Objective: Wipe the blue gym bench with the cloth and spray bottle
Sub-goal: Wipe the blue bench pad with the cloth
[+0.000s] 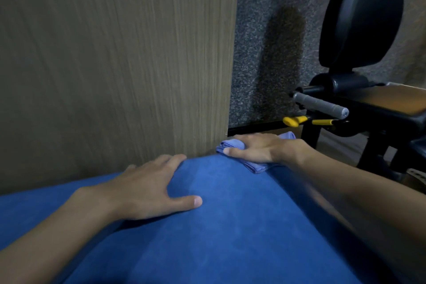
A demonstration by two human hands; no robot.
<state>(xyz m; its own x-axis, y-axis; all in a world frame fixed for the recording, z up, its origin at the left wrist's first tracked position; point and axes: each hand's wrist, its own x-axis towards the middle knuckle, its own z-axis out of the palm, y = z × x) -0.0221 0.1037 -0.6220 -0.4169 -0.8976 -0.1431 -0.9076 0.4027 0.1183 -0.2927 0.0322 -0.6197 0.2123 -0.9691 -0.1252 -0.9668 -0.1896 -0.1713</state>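
Where the blue bench (230, 226) curves, the right hand (255, 148) presses folded cloth (256, 167).

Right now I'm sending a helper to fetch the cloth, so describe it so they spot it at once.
Follow the blue bench to its far end, beside the wood-grain panel. There the right hand presses on the cloth. It is a folded pale lilac rag, lighter than the bench's deep blue.
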